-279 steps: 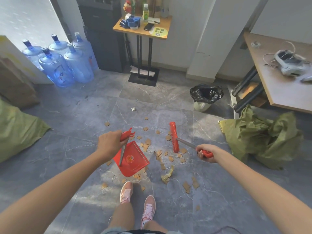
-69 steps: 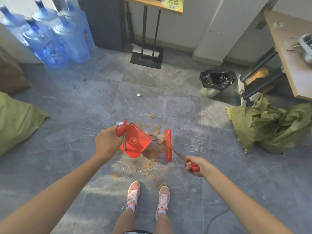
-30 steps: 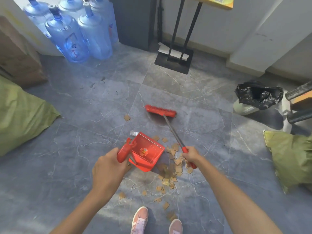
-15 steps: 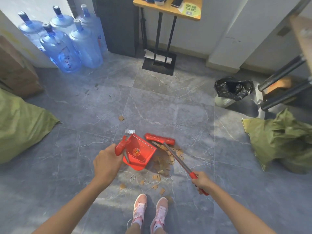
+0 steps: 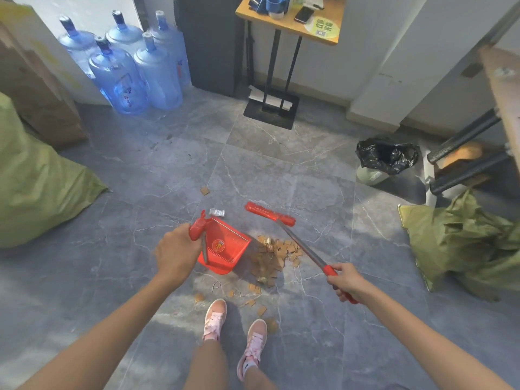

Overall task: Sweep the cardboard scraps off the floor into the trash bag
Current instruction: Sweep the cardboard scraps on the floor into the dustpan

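Head view: left hand (image 5: pixel 176 253) clenched on red dustpan (image 5: pixel 223 249) handle, frame centre. Right hand (image 5: pixel 347 282) gripping broom (image 5: pixel 270 213) handle, lower right of centre. Cardboard scraps (image 5: pixel 277 253) piled just right of dustpan (1 stray above). Black trash bag (image 5: pixel 387 156) upper right, well apart.

Daylight is falling from the upper left, brightening the wall and glowing through the water bottles (image 5: pixel 132 68), while the grey floor (image 5: pixel 295 170) is staying evenly lit. Soft shadows are lying under the red dustpan (image 5: pixel 222 249) and beside the black trash bag (image 5: pixel 387 156). The wide lens is bending straight lines at the edges, and detail is looking slightly soft throughout
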The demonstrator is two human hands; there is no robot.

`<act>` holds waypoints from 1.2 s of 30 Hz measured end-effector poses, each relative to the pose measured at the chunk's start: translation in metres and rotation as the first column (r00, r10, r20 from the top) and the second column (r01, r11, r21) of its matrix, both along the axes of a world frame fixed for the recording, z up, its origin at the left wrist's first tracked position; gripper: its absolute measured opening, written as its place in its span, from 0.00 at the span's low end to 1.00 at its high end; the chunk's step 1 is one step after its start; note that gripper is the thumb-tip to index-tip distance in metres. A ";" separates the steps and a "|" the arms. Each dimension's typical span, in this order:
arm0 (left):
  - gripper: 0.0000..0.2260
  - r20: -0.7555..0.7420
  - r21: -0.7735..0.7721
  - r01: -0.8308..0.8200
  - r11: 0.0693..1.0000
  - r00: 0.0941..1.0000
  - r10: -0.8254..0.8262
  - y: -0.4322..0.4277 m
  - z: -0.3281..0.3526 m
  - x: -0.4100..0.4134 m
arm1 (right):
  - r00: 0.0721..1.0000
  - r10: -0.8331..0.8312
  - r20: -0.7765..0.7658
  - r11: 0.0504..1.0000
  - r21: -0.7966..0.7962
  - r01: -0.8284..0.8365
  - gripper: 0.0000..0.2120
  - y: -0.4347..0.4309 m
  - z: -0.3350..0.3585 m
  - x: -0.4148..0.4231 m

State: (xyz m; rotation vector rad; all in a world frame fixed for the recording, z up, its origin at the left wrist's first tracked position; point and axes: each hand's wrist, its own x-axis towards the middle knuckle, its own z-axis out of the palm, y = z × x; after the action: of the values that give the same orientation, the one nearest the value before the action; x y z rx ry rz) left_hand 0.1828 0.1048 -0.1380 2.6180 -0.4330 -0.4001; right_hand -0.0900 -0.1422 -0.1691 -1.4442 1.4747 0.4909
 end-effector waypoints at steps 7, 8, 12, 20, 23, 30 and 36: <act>0.17 -0.063 -0.007 0.031 1.000 0.998 -0.031 -0.012 -0.002 0.027 | 0.997 -0.011 0.070 0.999 0.036 0.009 0.17 -0.003 0.006 0.122; 0.17 -0.073 -0.013 0.035 0.999 0.997 -0.036 -0.014 -0.003 0.034 | 0.997 -0.002 0.072 0.999 0.034 -0.001 0.16 -0.001 0.004 0.143; 0.15 -0.130 -0.024 0.021 0.999 0.991 -0.024 -0.024 -0.008 0.055 | 0.997 0.033 0.076 0.999 0.010 -0.034 0.11 0.006 -0.015 0.222; 0.15 -0.214 -0.024 -0.011 1.000 0.977 0.006 -0.029 -0.037 0.079 | 0.951 0.299 0.074 0.952 -0.085 -0.293 0.18 0.020 -0.074 0.337; 0.16 -0.234 -0.032 -0.017 0.999 0.972 0.010 -0.031 -0.048 0.086 | 0.904 0.428 0.024 0.899 -0.111 -0.423 0.13 0.020 -0.095 0.360; 0.16 -0.250 -0.042 0.005 0.999 0.968 -0.016 -0.027 -0.062 0.087 | 0.744 0.649 -0.157 0.727 -0.161 -0.668 0.10 -0.004 -0.138 0.340; 0.17 -0.254 -0.042 0.036 0.998 0.966 -0.046 -0.025 -0.057 0.074 | 0.667 0.703 -0.246 0.657 -0.134 -0.742 0.13 -0.026 -0.139 0.250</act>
State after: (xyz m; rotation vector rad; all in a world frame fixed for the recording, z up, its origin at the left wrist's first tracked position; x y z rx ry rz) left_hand 0.2564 0.0796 -0.1945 2.4802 -0.4030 -0.7259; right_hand 0.1601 -0.1683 -0.3079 -2.2329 1.0324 0.9868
